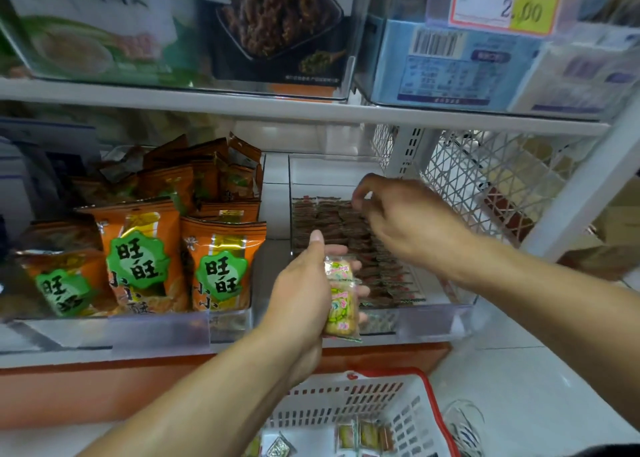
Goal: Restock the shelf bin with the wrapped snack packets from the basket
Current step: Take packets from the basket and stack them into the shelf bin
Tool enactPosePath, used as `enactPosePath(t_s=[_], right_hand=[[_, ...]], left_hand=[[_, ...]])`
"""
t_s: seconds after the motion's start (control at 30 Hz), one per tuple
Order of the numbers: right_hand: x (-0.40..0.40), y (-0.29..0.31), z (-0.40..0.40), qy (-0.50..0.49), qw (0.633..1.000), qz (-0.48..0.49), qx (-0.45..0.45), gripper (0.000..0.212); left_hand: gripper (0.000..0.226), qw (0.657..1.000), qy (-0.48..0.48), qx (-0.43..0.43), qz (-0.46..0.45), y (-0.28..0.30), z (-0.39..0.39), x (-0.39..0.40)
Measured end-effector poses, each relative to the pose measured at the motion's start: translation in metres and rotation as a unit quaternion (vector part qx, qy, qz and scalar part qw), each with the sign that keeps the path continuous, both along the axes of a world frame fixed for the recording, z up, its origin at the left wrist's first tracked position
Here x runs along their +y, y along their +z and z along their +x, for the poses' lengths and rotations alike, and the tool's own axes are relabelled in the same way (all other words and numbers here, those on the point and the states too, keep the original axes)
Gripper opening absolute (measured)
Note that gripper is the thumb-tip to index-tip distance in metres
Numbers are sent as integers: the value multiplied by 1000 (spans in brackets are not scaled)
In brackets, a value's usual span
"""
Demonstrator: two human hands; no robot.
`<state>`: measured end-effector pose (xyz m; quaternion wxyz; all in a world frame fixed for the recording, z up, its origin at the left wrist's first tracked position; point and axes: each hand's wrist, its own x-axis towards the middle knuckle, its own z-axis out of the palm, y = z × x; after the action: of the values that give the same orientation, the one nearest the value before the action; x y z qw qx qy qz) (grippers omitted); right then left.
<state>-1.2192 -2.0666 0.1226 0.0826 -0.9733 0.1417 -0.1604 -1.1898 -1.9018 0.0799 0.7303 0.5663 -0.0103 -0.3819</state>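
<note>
Head view, looking down on a white shelf. Left hand [304, 294] in front of the clear plastic bin [433, 313], fingers and thumb curled round a small stack of wrapped snack packets [341, 300]: glossy see-through wrappers, pale yellow biscuits inside, pink and green print, crimped ends. Right hand [405, 221] over the bin, blurred, fingertips drawn together above the dark packets [346, 224]; cannot tell whether anything pinched between them. Dark packets small, flat, brown with red edges, laid in neat overlapping rows across the bin floor. Just left, in another clear bin, puffy orange foil bags [145, 255] with green scalloped labels, standing upright. Below, on the pale tiled floor, a white slotted plastic basket [349, 404] with a red rim, a few more small wrapped packets [363, 437] lying flat inside.
</note>
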Motion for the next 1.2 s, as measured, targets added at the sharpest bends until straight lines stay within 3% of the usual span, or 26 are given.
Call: enactPosePath(t_s=[0.07,0.17,0.2,0.27,0.33,0.43,0.53,0.57,0.7,0.87,0.93,1.0,1.1,1.2], right_hand=[[36,12,-37,82,988,126,-23,27],[66,4,-69,138,985,92,35,51],[69,-3,-73,132,986,95,37,52],[72,-17,-73,104,976,191,4,43],[72,-24,-73,81,943,319,-41,37],[63,-27,-77,60,895,426,-113,34],[53,-24,-74,24,812,561,-161,32],[51,-23,-73,10,800,578,-159,31],[47,-22,-75,-5,819,560,-124,30],[50,-24,-79,63,898,435,10,46],[51,-24,-79,67,929,360,52,45],[53,-25,-80,68,935,343,59,37],[50,-24,-82,42,908,416,18,43],[52,-24,-80,21,793,607,-35,49]], left_hand=[[49,999,35,-7,14,5,-4,6],[51,998,63,28,2,13,-9,15],[52,997,57,43,-13,15,-11,18],[56,995,39,79,-54,19,-13,24],[59,988,20,116,-100,22,-11,29],[56,980,-8,136,-145,22,-7,33],[52,980,-41,124,-150,21,-5,39],[51,979,-50,121,-154,21,-5,40],[48,978,-86,111,-154,20,-4,44],[48,979,-186,25,-81,16,-6,45],[56,979,-196,15,-51,13,-7,45],[75,979,-201,1,-24,9,-6,46],[93,981,-192,-2,-37,8,-3,48],[75,985,-154,-33,-70,7,-2,48]])
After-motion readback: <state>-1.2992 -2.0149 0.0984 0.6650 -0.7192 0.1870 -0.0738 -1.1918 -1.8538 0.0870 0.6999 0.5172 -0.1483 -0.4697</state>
